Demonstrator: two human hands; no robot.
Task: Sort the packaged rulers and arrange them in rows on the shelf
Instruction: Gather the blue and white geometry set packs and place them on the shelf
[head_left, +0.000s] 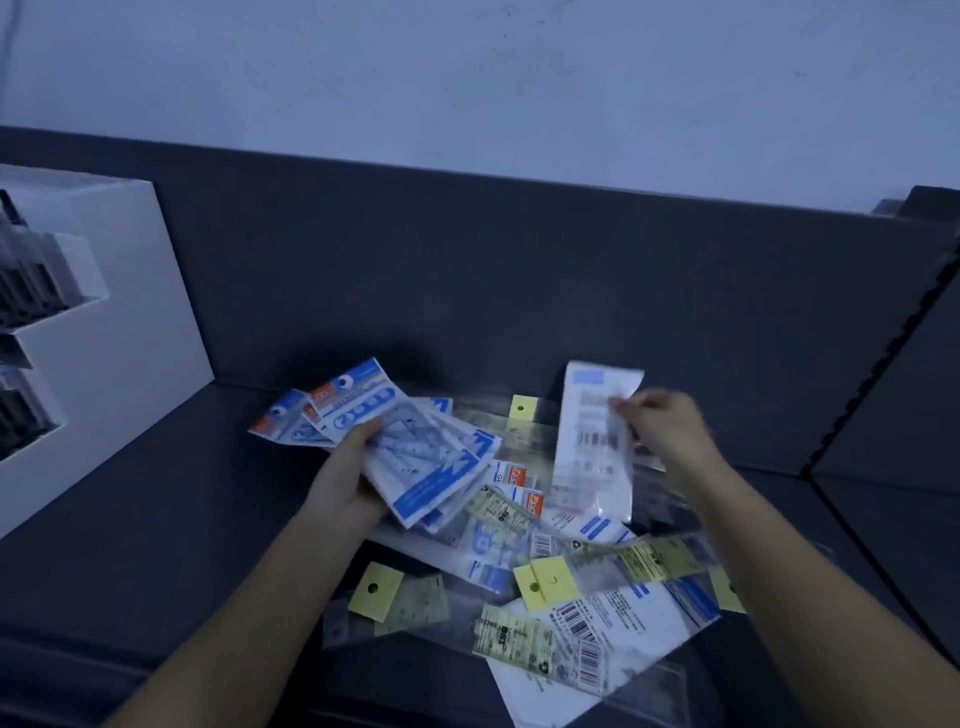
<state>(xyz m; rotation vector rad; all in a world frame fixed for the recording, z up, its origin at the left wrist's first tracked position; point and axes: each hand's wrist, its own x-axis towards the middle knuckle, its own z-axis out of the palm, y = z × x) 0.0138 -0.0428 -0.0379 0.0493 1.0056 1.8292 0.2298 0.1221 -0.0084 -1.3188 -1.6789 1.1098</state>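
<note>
Several blue packs (415, 457) fan from the left hand (345, 478)'s grip; the right hand (662, 431) pinches one white pack (592, 447) upright.

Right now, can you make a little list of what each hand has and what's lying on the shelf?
left hand: holds a fanned bunch of blue-and-white packs
right hand: pinches one white pack, lifted above the pile, print blurred
loose pile: jumbled packs, several with yellow tags, not yet in rows
shelf: dark, the pile lies on it
white box: stands at the shelf's left end
</note>
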